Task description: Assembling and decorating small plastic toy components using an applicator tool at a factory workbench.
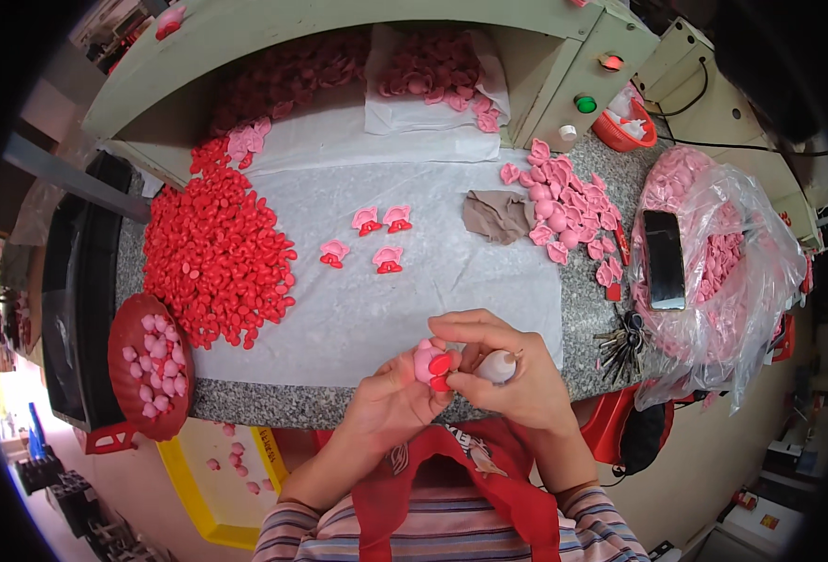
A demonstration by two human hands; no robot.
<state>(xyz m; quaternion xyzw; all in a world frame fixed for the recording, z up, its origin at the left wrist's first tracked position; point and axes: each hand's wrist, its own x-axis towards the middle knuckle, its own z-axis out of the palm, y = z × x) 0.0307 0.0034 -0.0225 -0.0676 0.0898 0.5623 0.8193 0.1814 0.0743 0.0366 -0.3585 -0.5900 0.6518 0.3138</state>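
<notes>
Close to my body, my left hand (388,395) is closed around a small round pink figure (424,356) with red feet. My right hand (532,382) wraps a small white squeeze bottle (498,366), and its fingertips press at the figure's red feet (439,373). Whether those fingertips also pinch a loose part is hidden. Several pink shells with red feet (388,259) lie apart on the white paper sheet (325,309) beyond my hands. A big heap of red feet pieces (212,253) covers the left side. Loose pink shells (564,201) are piled at the right.
A green-grey machine housing (358,11) spans the back, with more pink parts inside. A brown cloth (498,216), keys (622,347) and a plastic bag of pink parts (713,281) with a phone (664,260) sit right. A red basket (124,328) and yellow tray (189,487) are left.
</notes>
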